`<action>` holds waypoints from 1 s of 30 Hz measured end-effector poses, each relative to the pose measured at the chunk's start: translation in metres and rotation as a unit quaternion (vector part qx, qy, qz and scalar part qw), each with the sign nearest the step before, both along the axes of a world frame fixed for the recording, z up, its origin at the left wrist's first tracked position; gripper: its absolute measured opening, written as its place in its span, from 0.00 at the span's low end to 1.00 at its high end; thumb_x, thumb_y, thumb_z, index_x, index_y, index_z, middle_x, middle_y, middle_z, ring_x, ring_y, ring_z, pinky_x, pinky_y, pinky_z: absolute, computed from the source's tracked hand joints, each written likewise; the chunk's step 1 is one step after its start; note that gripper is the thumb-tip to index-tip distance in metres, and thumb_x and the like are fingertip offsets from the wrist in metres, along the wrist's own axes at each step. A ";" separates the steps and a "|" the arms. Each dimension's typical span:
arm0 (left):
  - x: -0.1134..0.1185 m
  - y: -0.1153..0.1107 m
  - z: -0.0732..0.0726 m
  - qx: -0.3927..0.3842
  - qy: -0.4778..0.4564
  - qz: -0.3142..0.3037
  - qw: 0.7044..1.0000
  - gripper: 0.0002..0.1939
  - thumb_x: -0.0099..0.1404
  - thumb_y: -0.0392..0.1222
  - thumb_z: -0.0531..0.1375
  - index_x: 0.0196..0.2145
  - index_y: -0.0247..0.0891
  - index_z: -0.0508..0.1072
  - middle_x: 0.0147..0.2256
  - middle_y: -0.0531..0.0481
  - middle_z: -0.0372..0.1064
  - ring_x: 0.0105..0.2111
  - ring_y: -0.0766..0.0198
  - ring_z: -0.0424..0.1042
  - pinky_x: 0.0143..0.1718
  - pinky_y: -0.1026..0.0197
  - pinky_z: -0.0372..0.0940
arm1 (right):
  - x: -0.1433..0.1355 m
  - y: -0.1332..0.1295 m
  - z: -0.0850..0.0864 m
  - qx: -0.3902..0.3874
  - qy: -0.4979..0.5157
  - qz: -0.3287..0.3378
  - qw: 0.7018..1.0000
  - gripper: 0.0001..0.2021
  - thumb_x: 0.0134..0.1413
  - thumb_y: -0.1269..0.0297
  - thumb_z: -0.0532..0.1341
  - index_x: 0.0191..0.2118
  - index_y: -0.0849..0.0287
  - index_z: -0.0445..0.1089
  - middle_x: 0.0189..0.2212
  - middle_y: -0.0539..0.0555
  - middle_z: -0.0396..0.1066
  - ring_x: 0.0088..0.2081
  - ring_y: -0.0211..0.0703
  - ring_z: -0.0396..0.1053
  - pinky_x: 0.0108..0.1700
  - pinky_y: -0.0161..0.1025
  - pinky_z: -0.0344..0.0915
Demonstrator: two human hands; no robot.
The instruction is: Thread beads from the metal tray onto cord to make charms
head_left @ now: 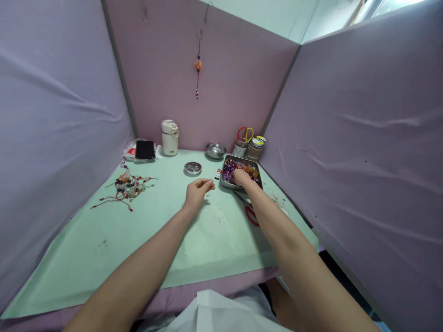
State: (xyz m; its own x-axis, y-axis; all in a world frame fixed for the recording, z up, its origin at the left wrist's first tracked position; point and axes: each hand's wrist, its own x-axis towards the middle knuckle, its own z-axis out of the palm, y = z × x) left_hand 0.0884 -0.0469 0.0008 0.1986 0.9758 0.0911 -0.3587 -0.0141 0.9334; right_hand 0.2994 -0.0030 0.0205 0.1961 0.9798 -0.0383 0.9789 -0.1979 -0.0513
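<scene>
My right hand (240, 178) reaches into a metal tray (230, 186) of purple and orange beads (247, 169); its fingertips are down among the beads and partly hidden. My left hand (200, 190) hovers over the green table cover, left of the tray, with thumb and fingers pinched together. Whatever it may hold is too small to make out. Red-handled scissors (252, 215) lie beside the tray, partly under my right forearm. A round dish of small dark pieces (193, 168) sits beyond my left hand.
Beaded cords (129, 186) lie at the left. Along the back stand a white bottle (170, 138), a metal bowl (215, 151), a jar holding scissors (240, 149) and a lidded jar (256, 148). A black phone-like object (145, 150) lies back left. A beaded string (198, 66) hangs above.
</scene>
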 end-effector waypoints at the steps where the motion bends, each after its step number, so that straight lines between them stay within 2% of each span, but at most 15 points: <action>1: 0.000 0.000 0.000 -0.001 -0.002 0.001 1.000 0.15 0.48 0.47 0.67 0.30 0.33 0.75 0.27 0.47 0.74 0.30 0.62 0.74 0.44 0.53 0.67 | 0.000 0.000 0.000 0.001 -0.002 0.001 1.000 0.12 0.47 0.70 0.59 0.39 0.64 0.74 0.40 0.65 0.73 0.41 0.51 0.71 0.41 0.39 0.64; 6: 0.000 0.000 -0.001 0.001 -0.003 -0.001 1.000 0.15 0.49 0.47 0.67 0.30 0.33 0.75 0.27 0.46 0.74 0.30 0.62 0.74 0.44 0.54 0.67 | 0.000 -0.005 0.006 0.027 -0.003 0.010 1.000 0.10 0.47 0.71 0.58 0.37 0.63 0.74 0.37 0.63 0.74 0.40 0.47 0.71 0.40 0.36 0.63; 8: 0.000 -0.001 0.001 -0.001 0.000 0.000 1.000 0.15 0.49 0.47 0.67 0.30 0.33 0.75 0.27 0.47 0.73 0.30 0.62 0.74 0.44 0.54 0.67 | -0.003 -0.010 0.012 0.081 0.026 0.023 0.996 0.09 0.47 0.71 0.57 0.35 0.61 0.73 0.35 0.60 0.74 0.38 0.45 0.70 0.40 0.35 0.62; 10: 0.001 -0.003 0.003 -0.003 0.003 0.000 1.000 0.15 0.48 0.47 0.67 0.29 0.33 0.75 0.26 0.47 0.73 0.29 0.62 0.74 0.43 0.54 0.67 | -0.012 -0.018 0.017 0.180 0.120 0.044 0.975 0.08 0.46 0.71 0.57 0.31 0.60 0.72 0.30 0.56 0.74 0.34 0.42 0.69 0.39 0.36 0.61; 12: 0.001 -0.004 0.005 -0.003 0.005 0.001 1.000 0.15 0.48 0.47 0.67 0.29 0.33 0.75 0.26 0.47 0.73 0.29 0.62 0.74 0.42 0.54 0.67 | -0.026 -0.027 0.018 0.261 0.272 0.064 0.924 0.06 0.44 0.68 0.58 0.29 0.59 0.71 0.27 0.52 0.72 0.31 0.39 0.67 0.37 0.36 0.62; 14: 0.001 -0.005 0.006 -0.003 0.006 -0.001 1.000 0.15 0.48 0.47 0.67 0.29 0.33 0.75 0.26 0.47 0.73 0.29 0.62 0.74 0.43 0.54 0.67 | -0.043 -0.037 0.014 0.280 0.457 0.081 0.840 0.06 0.43 0.64 0.60 0.30 0.59 0.70 0.26 0.49 0.71 0.29 0.37 0.66 0.35 0.35 0.62; 16: 0.000 -0.005 0.005 -0.004 0.005 -0.004 1.000 0.15 0.48 0.48 0.67 0.29 0.33 0.75 0.26 0.47 0.73 0.29 0.62 0.74 0.43 0.53 0.67 | -0.058 -0.045 0.006 0.250 0.611 0.075 0.747 0.09 0.42 0.61 0.64 0.33 0.57 0.70 0.26 0.49 0.71 0.28 0.35 0.66 0.34 0.35 0.63; 18: 0.000 -0.004 0.004 -0.005 0.003 -0.010 1.000 0.16 0.48 0.48 0.67 0.29 0.33 0.75 0.26 0.47 0.73 0.29 0.62 0.74 0.44 0.52 0.67 | -0.066 -0.050 -0.003 0.212 0.717 0.044 0.663 0.13 0.38 0.59 0.68 0.33 0.57 0.71 0.28 0.50 0.72 0.29 0.35 0.67 0.35 0.35 0.64; 19: 0.000 -0.003 0.004 -0.006 0.001 -0.013 1.000 0.16 0.48 0.48 0.67 0.29 0.33 0.75 0.26 0.47 0.74 0.29 0.62 0.74 0.45 0.52 0.67 | -0.068 -0.052 -0.007 0.194 0.751 0.030 0.630 0.14 0.36 0.59 0.69 0.32 0.57 0.71 0.29 0.51 0.73 0.30 0.35 0.68 0.36 0.35 0.65; 21: 0.001 -0.003 0.003 -0.007 -0.003 -0.018 1.000 0.16 0.47 0.48 0.67 0.29 0.33 0.75 0.27 0.47 0.74 0.29 0.62 0.74 0.45 0.52 0.67 | -0.067 -0.053 -0.013 0.167 0.792 0.011 0.588 0.16 0.34 0.59 0.71 0.33 0.57 0.71 0.31 0.51 0.74 0.31 0.35 0.69 0.36 0.35 0.65; 24: 0.001 -0.003 0.002 -0.011 0.000 -0.021 1.000 0.16 0.46 0.49 0.68 0.28 0.33 0.75 0.26 0.47 0.73 0.28 0.62 0.74 0.45 0.52 0.67 | -0.063 -0.055 -0.016 0.152 0.810 0.007 0.567 0.17 0.33 0.60 0.72 0.33 0.56 0.71 0.32 0.50 0.74 0.31 0.33 0.69 0.36 0.33 0.65; 30: 0.003 -0.005 0.001 -0.018 0.015 -0.029 0.999 0.18 0.44 0.50 0.69 0.28 0.33 0.75 0.25 0.47 0.73 0.28 0.61 0.73 0.43 0.52 0.68 | -0.064 -0.058 -0.013 0.149 0.810 0.016 0.566 0.17 0.33 0.59 0.72 0.33 0.56 0.70 0.31 0.49 0.72 0.30 0.33 0.67 0.32 0.32 0.64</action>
State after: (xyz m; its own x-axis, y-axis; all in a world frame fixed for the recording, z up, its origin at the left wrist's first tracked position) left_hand 0.0911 -0.0518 0.0022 0.2565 0.9653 0.0499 -0.3302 0.0390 0.9431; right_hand 0.2355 -0.0605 0.0073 0.1222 0.9922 0.0251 -0.3991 0.0723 -0.9140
